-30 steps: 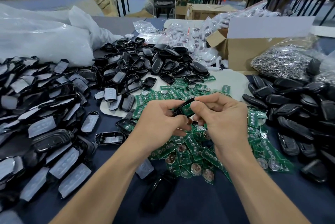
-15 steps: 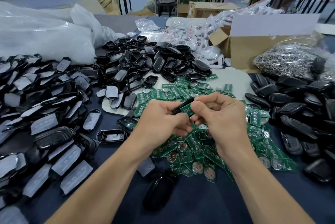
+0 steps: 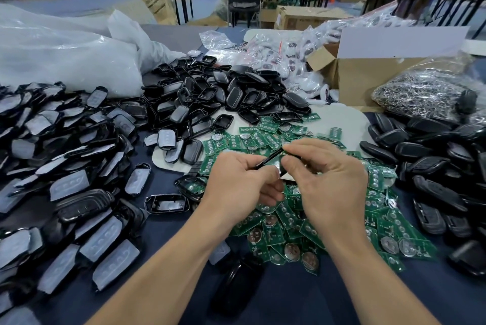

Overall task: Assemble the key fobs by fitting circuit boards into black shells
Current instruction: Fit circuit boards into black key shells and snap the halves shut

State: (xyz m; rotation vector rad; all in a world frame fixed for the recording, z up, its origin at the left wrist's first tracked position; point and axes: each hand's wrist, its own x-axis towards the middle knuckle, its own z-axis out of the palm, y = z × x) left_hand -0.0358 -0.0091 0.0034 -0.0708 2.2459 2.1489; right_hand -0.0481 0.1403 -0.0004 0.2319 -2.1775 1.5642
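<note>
Both hands meet over the middle of the table. My left hand (image 3: 243,182) and my right hand (image 3: 326,177) together pinch one black shell (image 3: 271,160), held edge-on and tilted up to the right. A green circuit board sits in it, mostly hidden by my fingers. Beneath the hands spreads a heap of loose green circuit boards (image 3: 292,224), several with round coin cells. One empty black shell (image 3: 167,203) lies open-side up just left of my left wrist.
Piles of black shells lie at the left (image 3: 65,167), behind the boards (image 3: 223,93) and at the right (image 3: 431,156). A cardboard box (image 3: 368,80), a bag of metal rings (image 3: 426,93) and white plastic bags (image 3: 65,61) stand at the back. A black fob (image 3: 236,288) lies between my forearms.
The hands stay together over the boards. The shell has tipped more edge-on, so less of the green board shows between my fingers.
</note>
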